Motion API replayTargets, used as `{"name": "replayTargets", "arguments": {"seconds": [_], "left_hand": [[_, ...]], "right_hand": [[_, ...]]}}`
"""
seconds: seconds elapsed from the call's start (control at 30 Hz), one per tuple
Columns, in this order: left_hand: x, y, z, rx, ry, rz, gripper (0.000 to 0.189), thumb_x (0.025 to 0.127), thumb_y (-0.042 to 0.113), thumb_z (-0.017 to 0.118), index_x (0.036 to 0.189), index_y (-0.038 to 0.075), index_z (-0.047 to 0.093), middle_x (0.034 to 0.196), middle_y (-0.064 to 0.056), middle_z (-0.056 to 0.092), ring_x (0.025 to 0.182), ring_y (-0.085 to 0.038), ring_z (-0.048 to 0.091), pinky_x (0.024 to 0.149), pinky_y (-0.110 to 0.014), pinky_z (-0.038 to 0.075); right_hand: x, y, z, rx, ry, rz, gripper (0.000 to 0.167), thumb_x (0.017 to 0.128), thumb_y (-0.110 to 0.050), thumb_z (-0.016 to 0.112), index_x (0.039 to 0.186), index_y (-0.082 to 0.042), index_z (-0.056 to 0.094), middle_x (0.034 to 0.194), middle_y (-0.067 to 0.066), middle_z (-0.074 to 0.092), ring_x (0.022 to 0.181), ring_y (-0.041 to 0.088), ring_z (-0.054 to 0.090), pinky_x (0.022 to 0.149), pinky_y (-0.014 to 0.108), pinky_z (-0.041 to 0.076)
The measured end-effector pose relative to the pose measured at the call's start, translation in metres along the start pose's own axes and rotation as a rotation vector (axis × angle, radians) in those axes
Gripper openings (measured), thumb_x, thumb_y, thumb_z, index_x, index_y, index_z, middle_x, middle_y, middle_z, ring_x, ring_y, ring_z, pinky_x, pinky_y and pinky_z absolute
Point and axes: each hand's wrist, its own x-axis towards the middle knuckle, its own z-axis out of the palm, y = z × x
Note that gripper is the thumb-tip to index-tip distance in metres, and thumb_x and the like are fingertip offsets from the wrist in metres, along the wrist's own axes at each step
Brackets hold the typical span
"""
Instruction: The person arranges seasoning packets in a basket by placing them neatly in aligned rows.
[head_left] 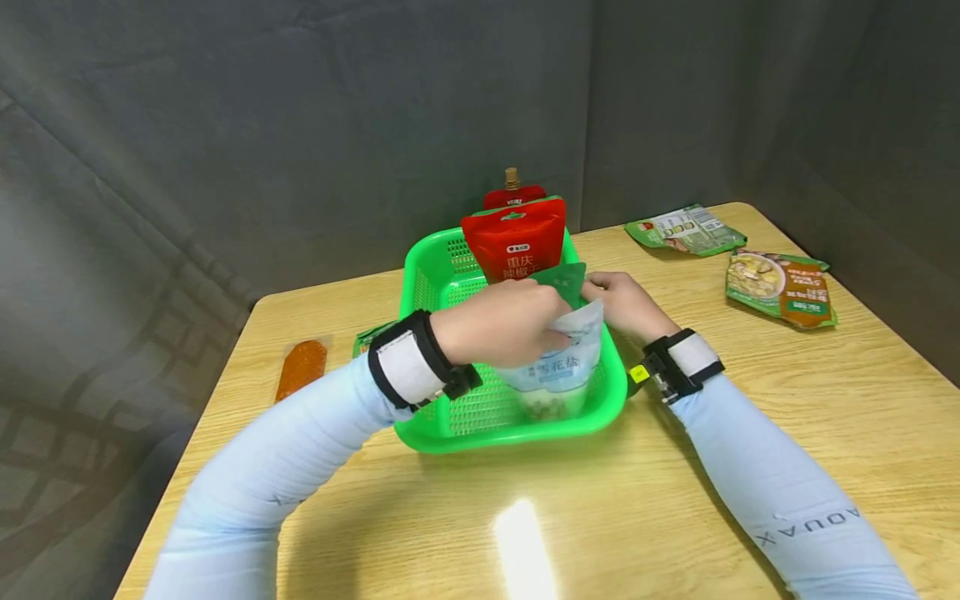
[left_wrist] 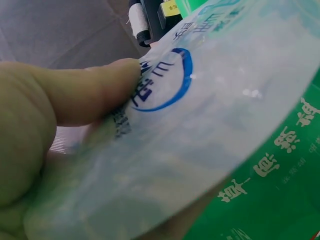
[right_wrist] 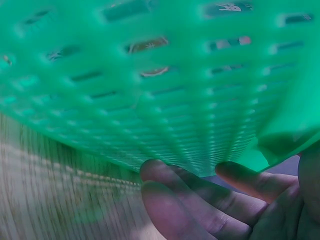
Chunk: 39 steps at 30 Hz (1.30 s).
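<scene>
My left hand (head_left: 504,321) pinches the upper part of a clear-and-white salt bag (head_left: 557,371) with blue print; the left wrist view shows the thumb pressed across its front. The bag stands in the front right of a green plastic basket (head_left: 513,435). Behind it is a green packet (head_left: 564,282), partly hidden. My right hand (head_left: 626,307) lies along the outside of the basket's right wall, fingertips right at the perforated side in the right wrist view, fingers loosely extended.
A red pouch (head_left: 517,242) and a red spouted pouch (head_left: 512,197) stand at the basket's back. Two seasoning packets, one green and white (head_left: 688,231) and one green and brown (head_left: 780,285), lie at right. Left of the basket are an orange-red packet (head_left: 302,368) and a green packet (head_left: 367,337).
</scene>
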Motion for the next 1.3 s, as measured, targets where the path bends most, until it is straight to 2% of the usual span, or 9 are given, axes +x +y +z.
{"name": "replayTargets", "arguments": {"seconds": [0.2,0.43,0.6,0.7,0.83,1.0,1.07,1.2,1.3], "left_hand": [[0.002,0.0,0.001,-0.034,-0.002,0.003,0.016,0.095,0.023,0.068,0.104,0.011,0.074,0.078,0.007,0.068,0.065,-0.007,0.063,0.064,-0.021,0.051],[0.002,0.003,0.001,-0.032,-0.023,0.007,0.015,0.096,0.025,0.067,0.096,0.011,0.073,0.072,0.007,0.067,0.062,-0.007,0.062,0.06,-0.023,0.049],[0.0,0.005,0.001,-0.008,-0.033,0.016,0.015,0.096,0.027,0.066,0.092,0.013,0.071,0.07,0.008,0.066,0.061,-0.006,0.061,0.06,-0.023,0.049],[-0.001,0.004,0.0,0.0,-0.04,0.019,0.017,0.096,0.03,0.066,0.091,0.014,0.07,0.068,0.008,0.066,0.06,-0.005,0.061,0.062,-0.023,0.048],[-0.004,0.003,-0.002,-0.015,-0.039,0.021,0.019,0.096,0.035,0.067,0.094,0.016,0.07,0.068,0.01,0.065,0.06,-0.004,0.061,0.063,-0.024,0.047],[-0.012,0.001,-0.009,-0.04,0.016,0.043,0.023,0.096,0.036,0.066,0.085,0.016,0.067,0.057,0.008,0.048,0.052,-0.006,0.049,0.055,-0.022,0.038],[-0.015,-0.001,-0.012,-0.057,0.042,0.055,0.022,0.097,0.035,0.065,0.087,0.016,0.07,0.056,0.005,0.04,0.049,-0.009,0.041,0.053,-0.024,0.032],[-0.024,-0.005,-0.02,-0.098,0.088,0.051,0.021,0.097,0.033,0.066,0.109,0.018,0.075,0.067,0.011,0.058,0.056,-0.005,0.049,0.057,-0.023,0.039],[-0.032,-0.009,-0.027,-0.126,0.126,0.034,0.024,0.096,0.03,0.067,0.114,0.017,0.075,0.087,0.012,0.069,0.068,-0.005,0.059,0.065,-0.024,0.047]], "right_hand": [[-0.001,-0.002,0.0,0.004,-0.001,0.003,0.035,0.104,-0.031,0.042,0.09,-0.004,0.058,0.067,0.003,0.04,0.064,0.02,0.043,0.059,0.029,0.037],[-0.003,-0.003,-0.001,-0.008,-0.004,0.012,0.038,0.104,-0.035,0.042,0.088,-0.004,0.057,0.068,0.003,0.042,0.067,0.022,0.046,0.061,0.03,0.039],[-0.004,-0.003,-0.002,-0.005,-0.007,0.018,0.041,0.104,-0.036,0.041,0.1,-0.003,0.064,0.07,0.004,0.046,0.07,0.022,0.049,0.062,0.03,0.041],[-0.004,-0.004,-0.002,-0.012,-0.003,0.014,0.04,0.104,-0.036,0.041,0.102,-0.004,0.065,0.071,0.004,0.048,0.07,0.022,0.049,0.062,0.03,0.041],[-0.004,-0.005,-0.001,-0.022,-0.004,0.01,0.04,0.103,-0.036,0.041,0.094,-0.004,0.063,0.07,0.004,0.046,0.068,0.022,0.047,0.061,0.031,0.04],[-0.003,-0.005,-0.002,-0.014,-0.014,0.01,0.04,0.104,-0.036,0.041,0.091,-0.004,0.061,0.068,0.003,0.044,0.067,0.022,0.047,0.061,0.031,0.04],[-0.003,-0.005,-0.002,-0.013,-0.014,0.011,0.041,0.104,-0.037,0.041,0.094,-0.003,0.062,0.069,0.004,0.045,0.068,0.022,0.048,0.061,0.031,0.04],[-0.003,-0.003,-0.003,-0.015,-0.017,0.017,0.044,0.104,-0.04,0.041,0.099,-0.003,0.064,0.071,0.006,0.047,0.07,0.023,0.049,0.062,0.031,0.041],[-0.003,-0.003,-0.003,-0.022,-0.02,0.021,0.048,0.104,-0.044,0.041,0.106,-0.003,0.066,0.079,0.008,0.052,0.077,0.023,0.051,0.066,0.032,0.041]]}}
